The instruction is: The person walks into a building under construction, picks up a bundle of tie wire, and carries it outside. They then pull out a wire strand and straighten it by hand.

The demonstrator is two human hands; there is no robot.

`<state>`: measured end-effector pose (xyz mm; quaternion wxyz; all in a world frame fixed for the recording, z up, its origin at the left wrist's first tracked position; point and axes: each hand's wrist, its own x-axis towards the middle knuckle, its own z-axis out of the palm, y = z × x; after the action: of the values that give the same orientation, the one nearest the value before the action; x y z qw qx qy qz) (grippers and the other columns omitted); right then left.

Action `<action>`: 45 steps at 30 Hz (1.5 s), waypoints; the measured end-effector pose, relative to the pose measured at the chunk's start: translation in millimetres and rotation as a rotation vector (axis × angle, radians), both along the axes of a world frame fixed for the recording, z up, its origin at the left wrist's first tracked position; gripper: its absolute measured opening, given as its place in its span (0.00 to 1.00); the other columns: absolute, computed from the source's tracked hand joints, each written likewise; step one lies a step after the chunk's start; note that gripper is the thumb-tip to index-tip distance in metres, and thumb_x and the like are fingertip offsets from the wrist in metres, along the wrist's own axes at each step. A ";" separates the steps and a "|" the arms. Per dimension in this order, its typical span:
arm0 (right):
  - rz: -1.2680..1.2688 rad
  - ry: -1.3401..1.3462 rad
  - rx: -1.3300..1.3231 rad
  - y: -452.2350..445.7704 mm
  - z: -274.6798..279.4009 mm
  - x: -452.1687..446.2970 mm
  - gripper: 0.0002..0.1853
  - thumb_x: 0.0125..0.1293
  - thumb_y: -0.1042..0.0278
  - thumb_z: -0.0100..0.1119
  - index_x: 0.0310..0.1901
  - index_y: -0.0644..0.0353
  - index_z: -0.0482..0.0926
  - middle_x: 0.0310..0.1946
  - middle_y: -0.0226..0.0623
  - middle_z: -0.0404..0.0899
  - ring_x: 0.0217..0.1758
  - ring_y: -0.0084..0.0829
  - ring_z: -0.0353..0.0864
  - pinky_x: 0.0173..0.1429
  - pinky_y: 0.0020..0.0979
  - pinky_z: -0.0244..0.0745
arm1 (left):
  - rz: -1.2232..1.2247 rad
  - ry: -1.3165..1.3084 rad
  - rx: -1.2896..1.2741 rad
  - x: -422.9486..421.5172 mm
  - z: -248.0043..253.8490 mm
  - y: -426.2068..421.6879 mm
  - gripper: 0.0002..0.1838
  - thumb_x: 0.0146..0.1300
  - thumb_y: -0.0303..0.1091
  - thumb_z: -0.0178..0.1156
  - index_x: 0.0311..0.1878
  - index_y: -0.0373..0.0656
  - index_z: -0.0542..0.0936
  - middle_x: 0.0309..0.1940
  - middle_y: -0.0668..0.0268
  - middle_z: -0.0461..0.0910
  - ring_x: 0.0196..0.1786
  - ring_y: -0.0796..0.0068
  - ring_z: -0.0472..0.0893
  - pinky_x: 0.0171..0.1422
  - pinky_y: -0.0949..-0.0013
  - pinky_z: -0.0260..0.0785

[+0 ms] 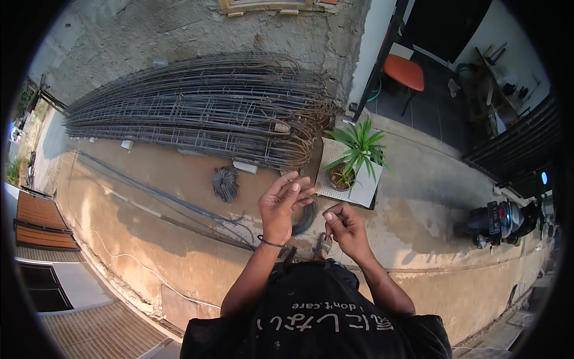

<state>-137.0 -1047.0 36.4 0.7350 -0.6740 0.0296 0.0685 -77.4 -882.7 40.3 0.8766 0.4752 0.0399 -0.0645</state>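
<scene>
My left hand (280,206) is raised palm-up in front of my body, with the fingers loosely curled and apart. Nothing shows clearly in it. A dark band circles that wrist. To its right, my right hand (349,230) is closed, thumb pressed against the bent index finger; anything pinched there is too small to make out. Below and between the hands lies a coil of thin wire (306,219) on the ground, partly hidden by my left hand. A tied bundle of short dark wires (225,183) lies to the left.
Long rebar cages (203,110) are stacked along the wall, with white blocks (245,167) under them. Loose rods (161,188) stretch across the ground at left. A potted plant (342,177) stands ahead on a pale board. A motorbike (505,221) is parked at right.
</scene>
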 end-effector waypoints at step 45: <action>-0.162 -0.845 -0.826 -66.9 53.2 35.2 0.14 0.57 0.78 0.66 0.47 0.59 0.81 0.45 0.39 0.80 0.44 0.37 0.81 0.42 0.32 0.79 | -0.308 -0.256 0.393 -22.4 9.6 12.7 0.09 0.65 0.32 0.63 0.39 0.34 0.84 0.26 0.74 0.78 0.27 0.91 0.69 0.33 0.82 0.63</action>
<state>-101.8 -1113.9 89.5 0.3632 -0.8684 -0.1900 -0.2790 -99.8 -869.9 49.8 0.7454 0.6409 -0.1321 -0.1273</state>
